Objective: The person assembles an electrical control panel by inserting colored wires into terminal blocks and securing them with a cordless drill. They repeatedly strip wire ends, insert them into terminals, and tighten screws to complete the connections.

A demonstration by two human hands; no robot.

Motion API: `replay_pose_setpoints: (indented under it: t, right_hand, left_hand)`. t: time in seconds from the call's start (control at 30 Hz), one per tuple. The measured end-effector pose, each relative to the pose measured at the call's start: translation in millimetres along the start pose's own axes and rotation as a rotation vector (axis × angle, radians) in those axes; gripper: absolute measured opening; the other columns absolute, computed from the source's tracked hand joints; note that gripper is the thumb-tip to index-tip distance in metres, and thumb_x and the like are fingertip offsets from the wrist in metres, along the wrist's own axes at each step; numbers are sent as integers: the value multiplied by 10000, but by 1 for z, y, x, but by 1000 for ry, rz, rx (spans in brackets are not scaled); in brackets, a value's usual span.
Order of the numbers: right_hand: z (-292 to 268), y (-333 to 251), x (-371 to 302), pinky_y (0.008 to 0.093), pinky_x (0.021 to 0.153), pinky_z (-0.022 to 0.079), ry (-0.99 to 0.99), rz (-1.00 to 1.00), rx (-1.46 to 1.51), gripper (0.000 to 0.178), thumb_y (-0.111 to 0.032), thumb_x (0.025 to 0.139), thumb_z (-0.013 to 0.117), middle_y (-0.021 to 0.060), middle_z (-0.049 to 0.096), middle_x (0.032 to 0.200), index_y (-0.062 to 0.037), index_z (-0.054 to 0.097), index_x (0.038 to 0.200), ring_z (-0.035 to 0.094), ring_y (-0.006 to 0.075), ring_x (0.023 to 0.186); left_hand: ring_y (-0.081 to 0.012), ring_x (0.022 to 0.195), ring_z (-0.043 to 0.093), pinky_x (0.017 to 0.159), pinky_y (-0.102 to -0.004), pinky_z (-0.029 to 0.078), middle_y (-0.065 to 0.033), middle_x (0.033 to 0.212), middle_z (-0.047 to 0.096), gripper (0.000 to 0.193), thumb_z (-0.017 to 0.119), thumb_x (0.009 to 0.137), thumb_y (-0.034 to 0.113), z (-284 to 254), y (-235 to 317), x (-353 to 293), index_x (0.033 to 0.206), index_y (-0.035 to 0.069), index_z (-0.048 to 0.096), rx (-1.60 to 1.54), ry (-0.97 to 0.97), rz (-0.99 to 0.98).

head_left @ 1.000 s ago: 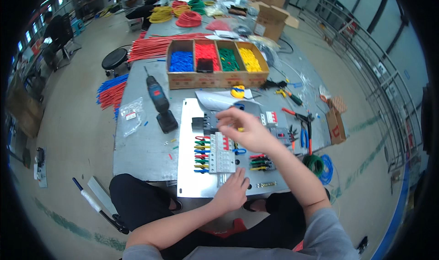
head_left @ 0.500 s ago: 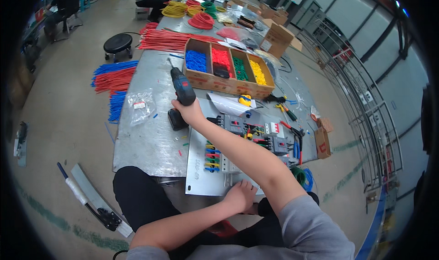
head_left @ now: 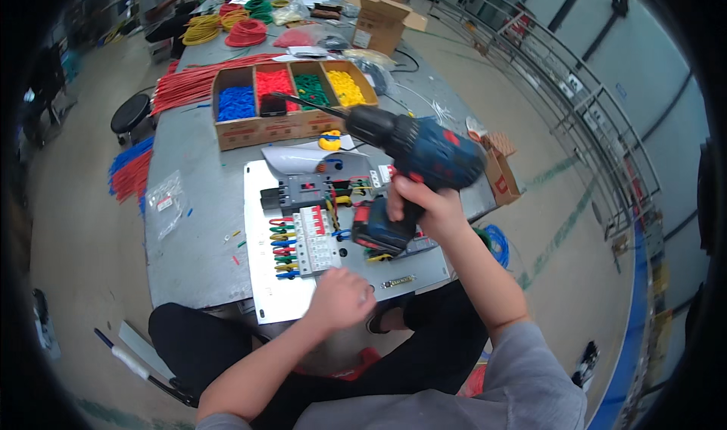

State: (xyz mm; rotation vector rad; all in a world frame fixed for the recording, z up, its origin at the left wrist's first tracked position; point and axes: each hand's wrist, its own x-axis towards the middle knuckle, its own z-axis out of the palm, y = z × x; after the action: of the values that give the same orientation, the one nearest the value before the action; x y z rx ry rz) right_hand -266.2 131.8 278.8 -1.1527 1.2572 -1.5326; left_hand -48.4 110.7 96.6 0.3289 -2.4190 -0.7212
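The person wears a grey long-sleeved top, its sleeves pushed up so both forearms are bare. The left hand (head_left: pixel 342 300) and right hand (head_left: pixel 426 204) are ungloved, without rings or a watch. Black trousers cover the legs.

Clear plastic bag (head_left: pixel 164 203) w/ red-white label, table's left; brown cardboard boxes (head_left: pixel 382 20) at far end.
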Motion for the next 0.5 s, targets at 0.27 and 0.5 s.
replay_pose_setpoints:
  t: [0.27, 0.5]
  right_hand:
    - [-129, 63, -81, 334, 775, 585, 331, -135, -270, 190, -129, 980, 878, 14, 759, 937, -48, 785, 1125, 713, 136, 825]
    - [-131, 2, -97, 393, 826, 627, 47, -256, -814, 589, -207, 761, 891, 159, 835, 1030, -43, 799, 1320, 813, 361, 875]
  left_hand:
    - [-343, 1000, 663, 884, -463, 541, -143, 968, 738, 102, 711, 982, 107, -59, -78, 118, 1013, 31, 771, 87, -114, -104]
    - [-342, 1119, 702, 999, -464, 549, -141, 1035, 788, 172, 751, 954, 172, -26, -82, 214, 1068, 60, 813, 220, -757, 79]
